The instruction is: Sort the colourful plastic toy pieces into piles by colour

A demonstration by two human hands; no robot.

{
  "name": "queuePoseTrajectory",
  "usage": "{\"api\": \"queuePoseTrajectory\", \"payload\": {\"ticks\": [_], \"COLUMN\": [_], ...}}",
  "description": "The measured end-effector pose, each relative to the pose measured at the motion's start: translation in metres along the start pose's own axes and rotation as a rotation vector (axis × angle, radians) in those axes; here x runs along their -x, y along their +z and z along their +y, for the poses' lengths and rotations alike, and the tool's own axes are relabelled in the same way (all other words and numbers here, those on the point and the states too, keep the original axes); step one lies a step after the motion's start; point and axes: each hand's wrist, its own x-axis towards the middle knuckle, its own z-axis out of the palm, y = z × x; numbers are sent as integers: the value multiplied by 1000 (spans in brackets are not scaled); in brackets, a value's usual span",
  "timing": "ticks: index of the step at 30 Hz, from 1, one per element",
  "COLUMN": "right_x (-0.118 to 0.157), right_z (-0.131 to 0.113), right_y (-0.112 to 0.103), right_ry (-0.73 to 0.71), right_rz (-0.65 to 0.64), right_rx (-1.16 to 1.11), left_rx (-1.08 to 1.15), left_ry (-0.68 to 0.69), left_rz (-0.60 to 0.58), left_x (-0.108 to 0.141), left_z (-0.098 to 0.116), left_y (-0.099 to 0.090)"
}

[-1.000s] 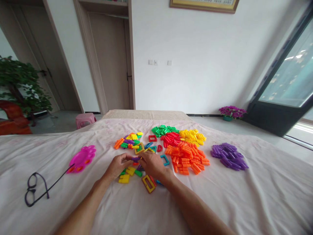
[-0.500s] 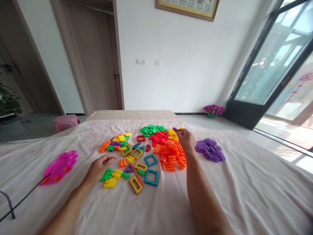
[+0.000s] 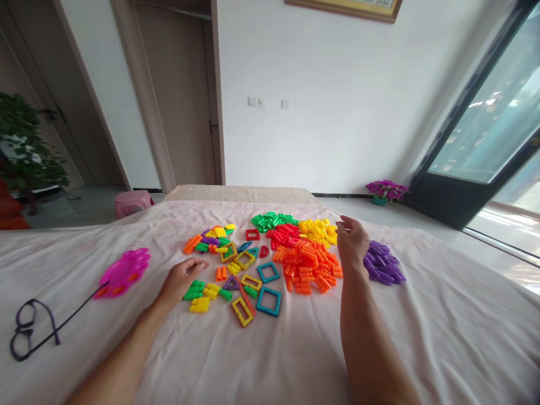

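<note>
My right hand [image 3: 352,239] is raised between the yellow pile [image 3: 318,230] and the purple pile [image 3: 383,263], fingers apart with nothing visible in them. My left hand [image 3: 184,277] hovers with loosely curled, parted fingers, nothing seen in it, just above a few green blocks [image 3: 194,289] and yellow blocks [image 3: 199,304]. Orange blocks [image 3: 309,264] form the largest pile, below the red pile [image 3: 283,235] and the green pile [image 3: 272,221]. Open-centred frames, among them a blue square [image 3: 269,301], lie in the middle. A mixed-colour heap [image 3: 210,238] is beyond my left hand.
A pink palette-like tray [image 3: 123,272] and black-framed glasses [image 3: 26,332] rest on the cloth [image 3: 304,354] at the left. Behind are a pink stool [image 3: 134,201], a potted plant [image 3: 27,149] and magenta flowers [image 3: 386,190].
My right hand has moved right, away from the yellow pile, and the purple block it held is no longer seen in it. The camera view has shifted left, bringing the glasses fully into sight.
</note>
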Motion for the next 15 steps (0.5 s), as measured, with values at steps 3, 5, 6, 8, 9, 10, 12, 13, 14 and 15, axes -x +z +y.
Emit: {"api": "queuePoseTrajectory", "payload": {"ticks": [3, 5, 6, 8, 9, 10, 12, 13, 14, 15], "right_x": [25, 51, 66, 98, 113, 127, 150, 159, 166, 171], "right_z": [-30, -51, -60, -75, -81, -86, -92, -95, -97, -99], "right_y": [26, 43, 51, 64, 70, 74, 80, 81, 82, 82], "right_ry": [-144, -294, -378, -541, -611, -674, -781, -826, -867, -903], "right_rz": [-186, -344, -440, -640, -724, -801, -915, -952, -978, -996], "right_rx": [-83, -106, -113, -124, -122, -113, -81, -59, -35, -9], "left_rx": [-44, -101, -129, -182, -204, -224, -252, -261, -267, -271], "left_ry": [7, 3, -7, -37, -52, -64, -74, -71, -63, -55], "left_rz": [71, 130, 154, 192, 208, 219, 227, 221, 210, 198], "left_x": [-1, -2, -3, -4, -5, -5, -6, -7, -7, -7], "left_z": [-2, -5, -7, -11, -12, -14, -17, -18, -18, -19], "left_y": [-3, -7, -9, -15, -17, -19, -22, -22, -22, -22]}}
